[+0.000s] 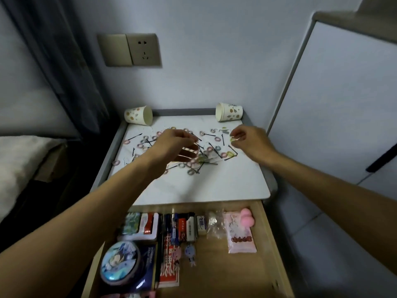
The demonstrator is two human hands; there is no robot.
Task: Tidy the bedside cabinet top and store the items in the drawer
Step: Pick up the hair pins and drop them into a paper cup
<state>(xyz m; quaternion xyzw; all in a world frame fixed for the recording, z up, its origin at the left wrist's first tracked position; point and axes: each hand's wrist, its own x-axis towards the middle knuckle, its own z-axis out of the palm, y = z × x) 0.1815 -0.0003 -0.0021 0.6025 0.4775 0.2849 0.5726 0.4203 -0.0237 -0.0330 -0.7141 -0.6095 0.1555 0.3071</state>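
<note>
Right hand (251, 140) hovers over the far right part of the cabinet top (193, 186), its thumb and forefinger pinching a small pale hair tie (233, 139) lifted off the surface. On my feed the left hand (178, 145) reaches across the middle of the clutter, palm turned inward, lower fingers stretched out straight and the upper ones drawn toward the thumb. I cannot tell whether it grips anything; the fingertips blur into the pile beneath them.

I see the white top strewn with small ring-shaped hair ties (127, 142) in pink and grey and with thin black hairpins (135, 137), thickest between the two hands and thinning toward the left edge. Two patterned paper cups lie on their sides at the back corners: the left cup (138, 115) with its mouth facing right, the right cup (228, 111) with its mouth facing left.

Below the top, the wooden drawer (266, 233) stands pulled out toward me. It holds a round illustrated tin (120, 262) at the front left, a row of small boxes (189, 226) along the back, a pink pouch (240, 235) on the right and a pink sponge (247, 219) just behind it.
</note>
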